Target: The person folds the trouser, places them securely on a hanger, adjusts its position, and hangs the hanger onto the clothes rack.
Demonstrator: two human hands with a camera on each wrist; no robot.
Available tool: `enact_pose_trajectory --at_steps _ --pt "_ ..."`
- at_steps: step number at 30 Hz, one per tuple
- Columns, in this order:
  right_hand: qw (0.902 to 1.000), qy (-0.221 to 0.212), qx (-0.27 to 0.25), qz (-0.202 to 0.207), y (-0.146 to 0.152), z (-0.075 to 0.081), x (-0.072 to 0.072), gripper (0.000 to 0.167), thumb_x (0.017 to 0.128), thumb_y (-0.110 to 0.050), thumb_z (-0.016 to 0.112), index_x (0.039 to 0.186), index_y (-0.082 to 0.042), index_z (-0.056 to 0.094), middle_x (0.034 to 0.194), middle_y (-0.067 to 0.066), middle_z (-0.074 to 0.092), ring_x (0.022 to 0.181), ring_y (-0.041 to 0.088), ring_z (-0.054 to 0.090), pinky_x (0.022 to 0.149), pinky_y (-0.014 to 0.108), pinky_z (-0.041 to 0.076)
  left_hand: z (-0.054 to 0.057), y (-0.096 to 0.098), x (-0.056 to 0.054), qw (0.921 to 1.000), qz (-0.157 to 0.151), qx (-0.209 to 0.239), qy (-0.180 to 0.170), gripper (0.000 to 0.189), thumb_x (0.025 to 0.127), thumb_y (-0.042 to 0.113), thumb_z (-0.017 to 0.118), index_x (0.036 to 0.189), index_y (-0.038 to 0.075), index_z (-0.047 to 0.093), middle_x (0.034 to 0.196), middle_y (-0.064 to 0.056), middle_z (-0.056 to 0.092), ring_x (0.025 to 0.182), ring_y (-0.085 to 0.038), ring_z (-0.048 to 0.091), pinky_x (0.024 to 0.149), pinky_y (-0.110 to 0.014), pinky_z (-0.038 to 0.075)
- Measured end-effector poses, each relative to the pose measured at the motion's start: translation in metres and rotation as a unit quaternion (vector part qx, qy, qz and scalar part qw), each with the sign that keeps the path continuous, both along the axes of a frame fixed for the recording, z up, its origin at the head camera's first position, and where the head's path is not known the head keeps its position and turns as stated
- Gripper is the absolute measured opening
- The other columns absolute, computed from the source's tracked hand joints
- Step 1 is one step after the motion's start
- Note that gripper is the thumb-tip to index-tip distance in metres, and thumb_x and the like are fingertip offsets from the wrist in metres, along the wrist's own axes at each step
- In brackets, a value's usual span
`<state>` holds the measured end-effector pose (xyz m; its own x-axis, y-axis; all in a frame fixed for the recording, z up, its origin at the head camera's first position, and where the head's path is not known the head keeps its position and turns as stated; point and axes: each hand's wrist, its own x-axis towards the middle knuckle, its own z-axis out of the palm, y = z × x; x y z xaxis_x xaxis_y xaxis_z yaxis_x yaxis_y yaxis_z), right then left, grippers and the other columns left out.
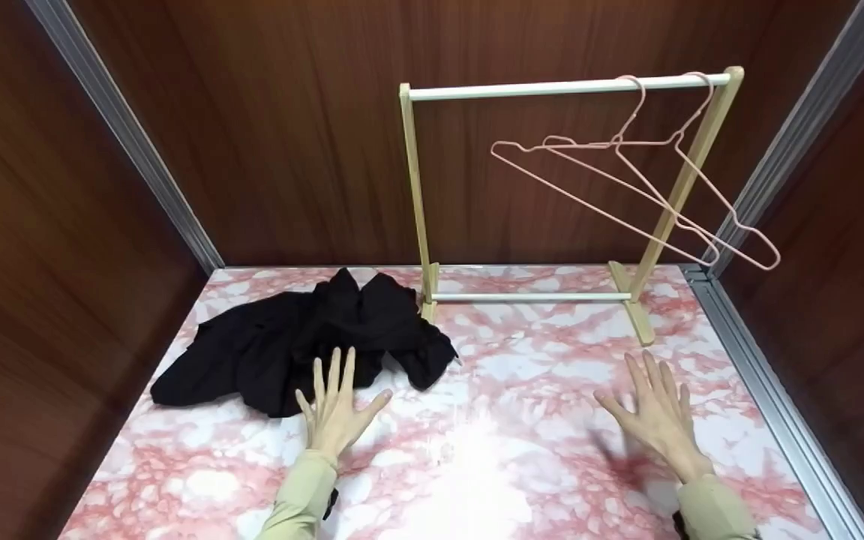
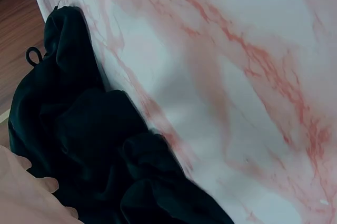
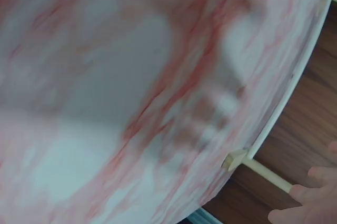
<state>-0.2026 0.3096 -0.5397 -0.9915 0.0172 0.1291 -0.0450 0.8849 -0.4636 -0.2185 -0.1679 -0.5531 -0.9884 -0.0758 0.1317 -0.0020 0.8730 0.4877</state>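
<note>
A crumpled black garment (image 1: 274, 337) lies in a heap on the left of the table, its folds also filling the lower left of the left wrist view. Over the heap's near edge my left hand (image 1: 336, 416) spreads its fingers, holding nothing. My right hand (image 1: 657, 424) is spread too, with nothing in it, above the table on the right. Two pink wire hangers (image 1: 589, 199) hang at the right end of a small clothes rack (image 1: 522, 91) behind the hands. In the right wrist view, fingertips (image 3: 310, 195) show at the lower right corner, near a rack foot (image 3: 234, 160).
The table (image 1: 522, 480) has a pink-and-white marbled top. Brown wood-grain panels (image 1: 289, 135) enclose it at the back and both sides, with metal corner posts (image 1: 132, 135). The rack's left foot (image 1: 429, 309) stands right beside the garment.
</note>
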Motion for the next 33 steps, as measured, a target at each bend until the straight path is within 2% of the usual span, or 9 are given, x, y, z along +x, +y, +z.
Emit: enact_pose_trajectory --at_steps 6,12,16,20,22,25,28,30,33 --pt "0.9987 -0.010 -0.048 0.015 -0.012 -0.002 -0.009 0.087 0.095 -0.055 0.059 0.157 -0.003 0.028 0.163 0.033 0.016 0.149 0.058 0.013 0.113 0.080 0.010 -0.003 -0.004 -0.004 0.9992 0.011 0.037 -0.006 0.100 0.085 0.071 0.061 0.163 0.030 0.013 0.172 -0.002 0.009 0.159 -0.038 0.000 0.117 -0.077 0.003" --pt "0.9939 -0.042 -0.098 0.025 -0.028 -0.007 -0.017 0.080 0.099 -0.050 0.054 0.156 0.000 0.028 0.163 0.033 0.016 0.149 0.056 0.016 0.119 0.072 0.012 -0.005 -0.008 -0.013 0.9977 0.026 0.063 -0.004 0.101 0.085 0.068 0.064 0.163 0.025 0.015 0.171 -0.007 0.011 0.158 -0.041 0.001 0.117 -0.078 0.005" --pt "0.9833 -0.060 -0.169 0.031 -0.041 -0.009 -0.025 0.074 0.100 -0.044 0.056 0.154 0.001 0.031 0.163 0.031 0.021 0.146 0.053 0.030 0.120 0.063 0.025 -0.005 -0.009 -0.019 0.9956 0.038 0.086 0.004 0.100 0.086 0.065 0.066 0.162 0.022 0.018 0.169 -0.009 0.017 0.157 -0.041 0.005 0.120 -0.073 0.006" --pt "0.9683 -0.072 -0.237 0.034 -0.057 -0.010 -0.032 0.069 0.100 -0.038 0.059 0.152 0.001 0.036 0.161 0.028 0.027 0.138 0.051 0.045 0.116 0.057 0.038 -0.005 -0.009 -0.023 0.9921 0.046 0.115 0.021 0.095 0.086 0.060 0.068 0.160 0.017 0.025 0.167 -0.011 0.024 0.157 -0.040 0.009 0.124 -0.067 0.006" --pt "0.9650 -0.075 -0.249 0.036 -0.064 -0.012 -0.036 0.066 0.101 -0.037 0.059 0.150 0.001 0.038 0.160 0.028 0.031 0.137 0.051 0.046 0.116 0.056 0.039 -0.005 -0.009 -0.024 0.9903 0.051 0.126 0.030 0.092 0.087 0.056 0.069 0.158 0.015 0.028 0.165 -0.012 0.027 0.156 -0.040 0.012 0.125 -0.065 0.006" --pt "0.9575 -0.083 -0.272 0.045 -0.074 -0.014 -0.040 0.063 0.102 -0.034 0.057 0.149 0.002 0.039 0.159 0.028 0.031 0.143 0.051 0.038 0.116 0.058 0.039 -0.006 -0.009 -0.025 0.9876 0.060 0.138 0.045 0.088 0.087 0.053 0.070 0.156 0.014 0.033 0.162 -0.013 0.033 0.154 -0.040 0.017 0.126 -0.062 0.008" --pt "0.9508 -0.089 -0.293 0.046 -0.084 -0.015 -0.045 0.060 0.102 -0.032 0.057 0.148 0.002 0.041 0.158 0.027 0.035 0.145 0.051 0.033 0.115 0.059 0.038 -0.006 -0.010 -0.028 0.9839 0.073 0.145 0.074 0.083 0.086 0.051 0.072 0.152 0.013 0.039 0.157 -0.013 0.041 0.150 -0.039 0.027 0.125 -0.058 0.016" --pt "0.9479 -0.091 -0.302 0.043 -0.091 -0.015 -0.048 0.058 0.102 -0.031 0.058 0.148 0.001 0.043 0.156 0.026 0.039 0.144 0.049 0.035 0.114 0.059 0.040 -0.006 -0.011 -0.029 0.9810 0.082 0.151 0.091 0.081 0.085 0.051 0.074 0.150 0.014 0.042 0.154 -0.012 0.045 0.146 -0.038 0.032 0.123 -0.056 0.019" --pt "0.9463 -0.090 -0.308 0.041 -0.102 -0.016 -0.053 0.056 0.101 -0.030 0.059 0.145 0.001 0.046 0.152 0.025 0.045 0.139 0.046 0.043 0.112 0.057 0.042 -0.006 -0.012 -0.032 0.9780 0.094 0.147 0.114 0.079 0.084 0.049 0.076 0.147 0.014 0.045 0.149 -0.011 0.049 0.144 -0.037 0.034 0.125 -0.054 0.017"
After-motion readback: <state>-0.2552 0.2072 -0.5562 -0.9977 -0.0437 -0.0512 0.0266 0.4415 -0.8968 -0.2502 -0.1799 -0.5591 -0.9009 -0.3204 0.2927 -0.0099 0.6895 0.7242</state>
